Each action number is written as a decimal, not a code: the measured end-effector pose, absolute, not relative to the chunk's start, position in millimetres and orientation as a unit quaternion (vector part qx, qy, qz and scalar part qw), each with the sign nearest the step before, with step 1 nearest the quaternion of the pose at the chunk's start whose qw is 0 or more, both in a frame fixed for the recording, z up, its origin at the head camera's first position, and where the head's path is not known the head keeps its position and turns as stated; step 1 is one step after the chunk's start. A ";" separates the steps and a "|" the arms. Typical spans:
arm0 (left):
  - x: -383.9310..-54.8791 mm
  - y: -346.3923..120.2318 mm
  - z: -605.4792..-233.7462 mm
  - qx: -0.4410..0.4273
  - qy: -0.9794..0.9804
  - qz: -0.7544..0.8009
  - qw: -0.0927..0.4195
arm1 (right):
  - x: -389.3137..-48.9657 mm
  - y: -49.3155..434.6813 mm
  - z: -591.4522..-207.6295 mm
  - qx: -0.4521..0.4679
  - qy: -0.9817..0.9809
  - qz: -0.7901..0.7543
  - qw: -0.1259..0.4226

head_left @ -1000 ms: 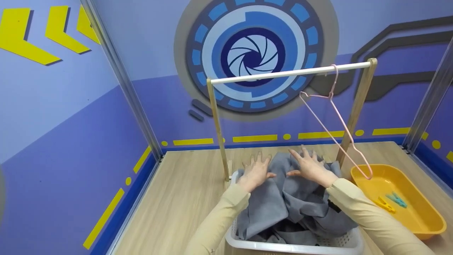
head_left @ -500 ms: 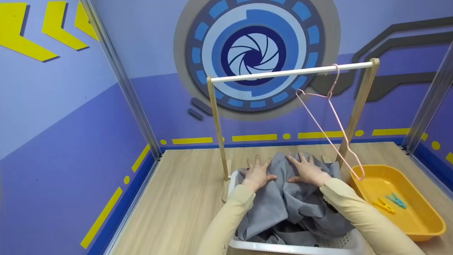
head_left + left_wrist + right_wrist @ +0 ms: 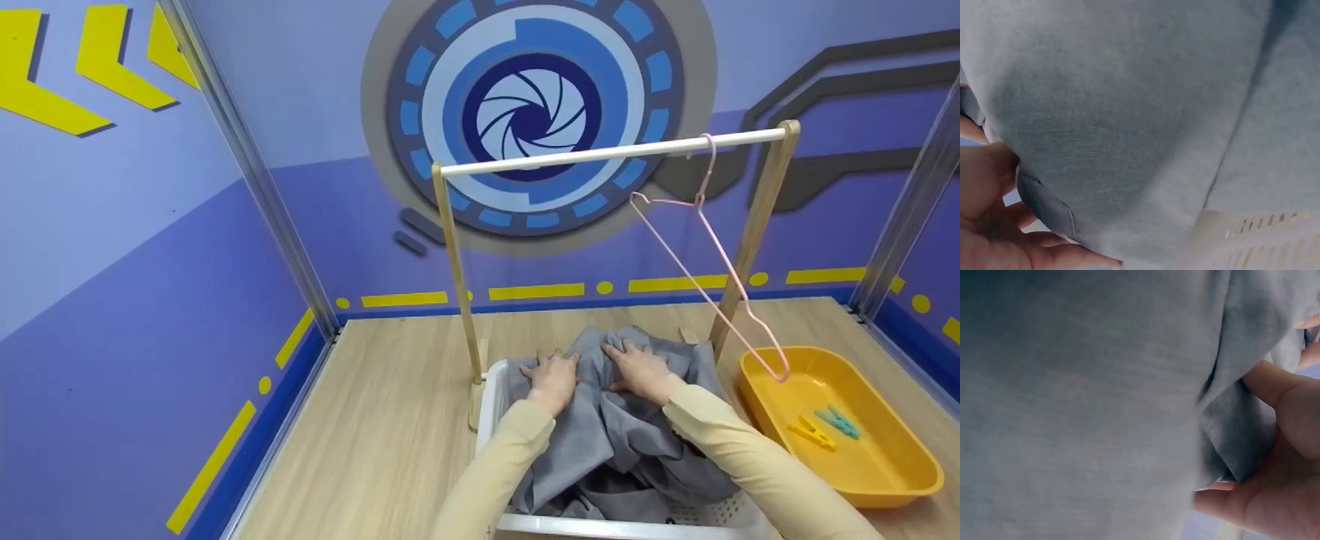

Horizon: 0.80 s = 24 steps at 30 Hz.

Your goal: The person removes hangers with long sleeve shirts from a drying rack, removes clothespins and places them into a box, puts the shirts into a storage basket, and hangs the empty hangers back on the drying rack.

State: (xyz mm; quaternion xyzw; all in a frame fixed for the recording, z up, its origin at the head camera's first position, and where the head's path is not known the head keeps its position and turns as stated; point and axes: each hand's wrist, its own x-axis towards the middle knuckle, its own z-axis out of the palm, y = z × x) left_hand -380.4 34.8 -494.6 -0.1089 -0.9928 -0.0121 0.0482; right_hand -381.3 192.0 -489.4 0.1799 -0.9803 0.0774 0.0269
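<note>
A bunched heap of grey cloth fills the white plastic basket and rises above its far rim. My left hand presses on the cloth's far left part with its fingers spread. Beside it, my right hand lies on the far right part, fingers also spread and thumb toward the left hand. Cloth covers most of the left wrist view, where the left fingers stretch along its edge. In the right wrist view a fold of cloth lies against the right palm.
Behind the basket stands a wooden rack with a white rail. From its right end hangs a pink hanger. A yellow tray at the right holds a yellow clothespin and a teal clothespin. Bare tabletop extends left.
Both hands have moved down and closer together on the cloth, their fingertips sinking lower into it. The cloth's far part has shifted slightly, and the hanger has swung a little.
</note>
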 end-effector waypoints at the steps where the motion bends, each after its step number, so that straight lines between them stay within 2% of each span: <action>1: -380.2 35.7 -495.2 -0.108 -0.992 -0.014 0.060 | -381.5 191.0 -490.9 0.181 -0.980 0.072 0.033; 9: -381.2 35.8 -501.5 -0.161 -0.970 0.030 0.178 | -384.9 185.0 -503.0 0.220 -0.968 0.060 0.109; 16: -386.6 30.4 -498.2 -0.211 -0.951 0.058 0.221 | -389.5 187.5 -502.3 0.237 -0.956 0.052 0.162; 24: -390.5 25.9 -497.4 -0.258 -0.930 0.072 0.252 | -391.3 193.0 -496.0 0.242 -0.948 0.093 0.186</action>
